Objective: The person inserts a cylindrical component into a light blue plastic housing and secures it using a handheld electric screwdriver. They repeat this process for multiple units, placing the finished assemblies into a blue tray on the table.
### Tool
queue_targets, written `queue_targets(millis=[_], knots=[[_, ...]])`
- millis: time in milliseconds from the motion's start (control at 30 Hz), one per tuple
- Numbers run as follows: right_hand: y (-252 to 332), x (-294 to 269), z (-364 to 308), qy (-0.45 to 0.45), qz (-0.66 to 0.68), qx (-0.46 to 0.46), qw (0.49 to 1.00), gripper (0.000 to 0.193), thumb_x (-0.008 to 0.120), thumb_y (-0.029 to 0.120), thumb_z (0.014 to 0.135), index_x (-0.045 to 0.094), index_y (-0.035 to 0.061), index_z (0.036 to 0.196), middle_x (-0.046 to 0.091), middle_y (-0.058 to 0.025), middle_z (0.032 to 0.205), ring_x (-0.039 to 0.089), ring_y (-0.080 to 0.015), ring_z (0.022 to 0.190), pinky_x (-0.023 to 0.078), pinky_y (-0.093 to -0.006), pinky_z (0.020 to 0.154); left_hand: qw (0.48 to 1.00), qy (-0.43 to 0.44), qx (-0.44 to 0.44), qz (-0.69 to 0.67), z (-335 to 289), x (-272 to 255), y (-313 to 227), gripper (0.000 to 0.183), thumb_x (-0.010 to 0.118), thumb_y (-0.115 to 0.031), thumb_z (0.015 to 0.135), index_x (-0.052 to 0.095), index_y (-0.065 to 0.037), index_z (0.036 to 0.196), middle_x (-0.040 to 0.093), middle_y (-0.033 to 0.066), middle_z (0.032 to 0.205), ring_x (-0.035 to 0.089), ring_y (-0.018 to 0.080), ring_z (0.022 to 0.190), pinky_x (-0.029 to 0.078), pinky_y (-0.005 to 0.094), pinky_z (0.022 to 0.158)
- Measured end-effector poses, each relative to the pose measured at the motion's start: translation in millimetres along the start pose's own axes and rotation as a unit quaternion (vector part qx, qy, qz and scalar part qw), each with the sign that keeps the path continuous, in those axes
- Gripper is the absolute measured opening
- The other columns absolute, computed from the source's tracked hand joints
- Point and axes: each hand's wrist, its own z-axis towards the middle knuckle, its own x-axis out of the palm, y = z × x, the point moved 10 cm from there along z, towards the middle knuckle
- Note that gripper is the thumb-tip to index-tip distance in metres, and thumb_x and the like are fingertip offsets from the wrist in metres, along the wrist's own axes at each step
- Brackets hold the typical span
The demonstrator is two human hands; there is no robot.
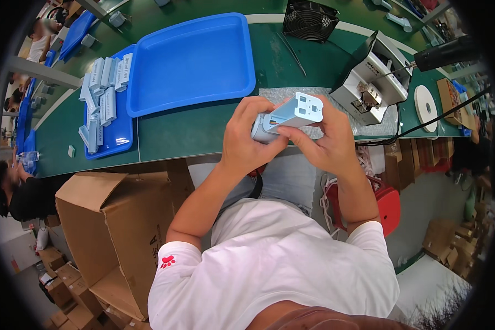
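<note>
Both hands hold a light blue plastic housing [308, 110] over the near edge of the green workbench. The end facing up has several square cut-outs, and a dark slot with a small coloured part shows along its open side. My left hand [246, 135] is closed round the rounded grey-blue end. My right hand [331, 135] grips the end with the cut-outs, its thumb pressed along the near side. Under the hands lies a sheet of bubble wrap [278, 94], partly hidden by them.
An empty blue tray [192, 102] lies ahead to the left, beside another blue tray [124, 144] with several light blue boxes [109, 104]. Right stand a soldering machine [371, 82] and a white reel [425, 109]. Tweezers [292, 52] and a black fan [311, 21] lie behind. A cardboard box [137, 231] stands below left.
</note>
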Motion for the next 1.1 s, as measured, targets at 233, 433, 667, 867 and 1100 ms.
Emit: queue_targets(millis=[233,433,667,867,1100], knots=[[0,-5,0,0.017,-0.05,0.046,0.998,0.04,0.08,0.004,0.086,0.063,-0.002,0.122,0.074,-0.0126,0.109,0.074,-0.0192,0.099,0.059,-0.0314,0.087,0.999,-0.013,0.022,-0.023,2,13,6,0.049,0.083,-0.008,0.067,0.063,-0.002,0.111,0.066,0.0148,0.106,0.067,0.0328,0.093,0.056,0.0388,0.08],[-10,-19,-4,0.001,-0.083,0.043,0.996,0.046,0.081,0.006,0.086,0.059,-0.0042,0.124,0.074,-0.015,0.107,0.076,-0.0234,0.097,0.062,-0.0342,0.084,0.998,0.004,0.003,-0.058,7,34,11,0.049,0.083,-0.008,0.07,0.063,-0.002,0.114,0.068,0.0154,0.112,0.069,0.0327,0.098,0.056,0.0381,0.085],[-22,-29,-6,-0.032,-0.078,0.022,0.996,0.042,0.082,0.016,0.087,0.061,-0.0009,0.119,0.073,-0.0158,0.098,0.077,-0.0304,0.087,0.063,-0.0354,0.075,0.995,0.016,-0.037,-0.092,1,56,30,0.049,0.085,-0.008,0.069,0.063,-0.004,0.113,0.069,0.0142,0.112,0.07,0.0298,0.1,0.056,0.0369,0.085],[-29,-28,-8,-0.018,-0.112,0.033,0.993,0.041,0.083,0.014,0.085,0.062,-0.0005,0.118,0.074,-0.0136,0.096,0.076,-0.0256,0.087,0.06,-0.0334,0.073,0.989,-0.037,-0.088,-0.109,-9,65,45,0.049,0.088,-0.01,0.066,0.064,-0.005,0.108,0.069,0.0109,0.101,0.069,0.0264,0.089,0.056,0.0358,0.079],[-26,-26,-4,-0.022,-0.127,0.01,0.992,0.042,0.083,0.015,0.084,0.063,0.0006,0.118,0.073,-0.0131,0.096,0.074,-0.0255,0.081,0.057,-0.0322,0.068,0.996,-0.061,-0.028,-0.059,0,56,33,0.046,0.089,-0.011,0.065,0.065,-0.005,0.104,0.069,0.0104,0.097,0.068,0.0267,0.087,0.055,0.0362,0.078]])
